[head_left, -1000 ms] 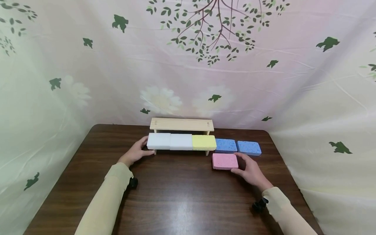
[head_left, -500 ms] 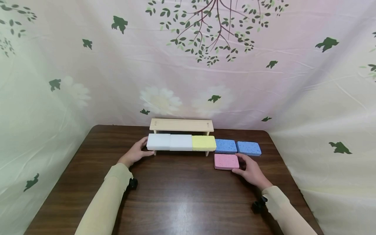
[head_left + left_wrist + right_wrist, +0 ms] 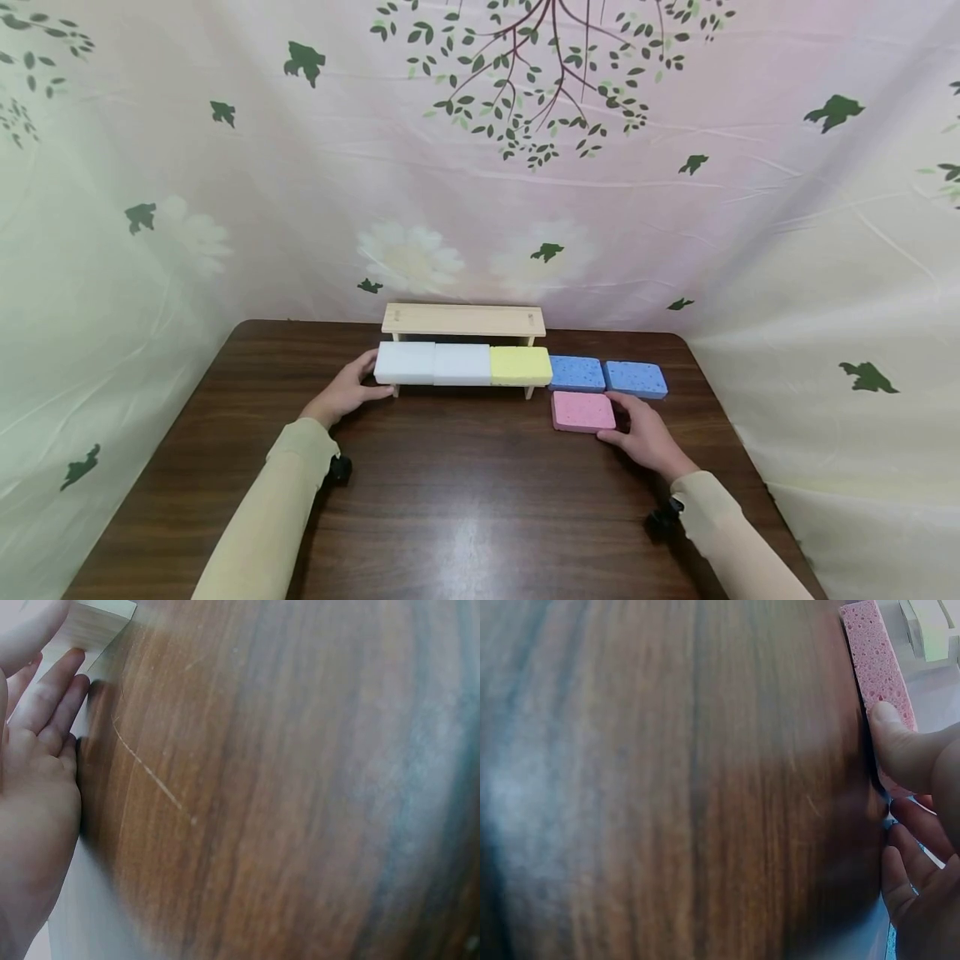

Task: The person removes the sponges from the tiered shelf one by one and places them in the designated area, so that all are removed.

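Note:
My right hand (image 3: 647, 435) pinches the right end of a pink sponge (image 3: 583, 412) in front of two blue sponges. In the right wrist view the thumb (image 3: 896, 742) lies on the pink sponge's long side, and the other fingers reach past its end. At the left end of a pale wooden rack (image 3: 465, 320) my left hand (image 3: 348, 390) touches the end with its thumb in front. The left wrist view has its fairly straight fingers (image 3: 52, 701) at the rack. Two white sponges (image 3: 405, 363) and a yellow sponge (image 3: 521, 366) sit side by side on the rack's front tier.
The two blue sponges (image 3: 636, 379) lie right of the rack on the dark wood table (image 3: 450, 483). Behind the table's back edge hangs a printed cloth (image 3: 465, 183), and cloth closes off both sides as well. The rack's raised back board holds nothing.
The pink sponge has slid a little to the right along with my right hand. My left hand, the rack and the other sponges look the same.

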A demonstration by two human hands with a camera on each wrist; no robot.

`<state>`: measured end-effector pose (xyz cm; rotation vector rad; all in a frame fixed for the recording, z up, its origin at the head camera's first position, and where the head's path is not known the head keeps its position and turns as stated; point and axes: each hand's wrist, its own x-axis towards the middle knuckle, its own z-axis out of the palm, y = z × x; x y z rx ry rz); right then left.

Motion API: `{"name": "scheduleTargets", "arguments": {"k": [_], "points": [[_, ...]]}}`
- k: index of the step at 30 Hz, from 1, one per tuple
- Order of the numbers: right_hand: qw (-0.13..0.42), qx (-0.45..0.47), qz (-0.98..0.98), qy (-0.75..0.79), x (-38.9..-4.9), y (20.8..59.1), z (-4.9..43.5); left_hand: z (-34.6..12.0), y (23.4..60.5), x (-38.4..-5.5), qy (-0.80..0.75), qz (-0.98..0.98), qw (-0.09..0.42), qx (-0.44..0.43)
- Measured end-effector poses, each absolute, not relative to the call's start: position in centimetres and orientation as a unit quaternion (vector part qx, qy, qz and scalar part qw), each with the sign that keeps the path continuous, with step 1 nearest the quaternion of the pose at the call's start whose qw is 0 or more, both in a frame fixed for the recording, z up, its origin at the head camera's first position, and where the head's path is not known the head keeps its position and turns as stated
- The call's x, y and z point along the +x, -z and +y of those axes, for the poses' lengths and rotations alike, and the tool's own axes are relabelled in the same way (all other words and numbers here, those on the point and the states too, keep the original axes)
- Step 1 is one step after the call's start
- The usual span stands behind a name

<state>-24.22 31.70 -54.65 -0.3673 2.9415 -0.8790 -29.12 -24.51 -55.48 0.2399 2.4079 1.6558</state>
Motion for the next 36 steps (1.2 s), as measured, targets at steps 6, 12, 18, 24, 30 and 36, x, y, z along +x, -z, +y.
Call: {"name": "scheduleTargets", "arguments": {"k": [6,12,18,24,30,36], "points": [[0.027,-0.116,0.953,0.278,-24.38,54.54,31.74,-24.51,55.51,-29.36,-0.562,0.816,0.108,0.081],[0.028,-0.12,0.953,0.276,-24.54,54.8,31.85,-24.46,55.4,-29.22,-0.561,0.816,0.123,0.068],[0.033,-0.117,0.954,0.273,-24.69,54.91,31.87,-24.45,55.41,-29.03,-0.566,0.813,0.109,0.078],[0.033,-0.117,0.955,0.272,-24.7,54.8,31.77,-24.58,55.59,-29.14,-0.559,0.819,0.105,0.081],[0.029,-0.119,0.956,0.267,-24.74,54.71,31.62,-24.49,55.44,-29.22,-0.556,0.821,0.103,0.079],[0.037,-0.114,0.955,0.273,-24.55,54.47,31.62,-24.52,55.56,-29.36,-0.557,0.82,0.104,0.082]]}}
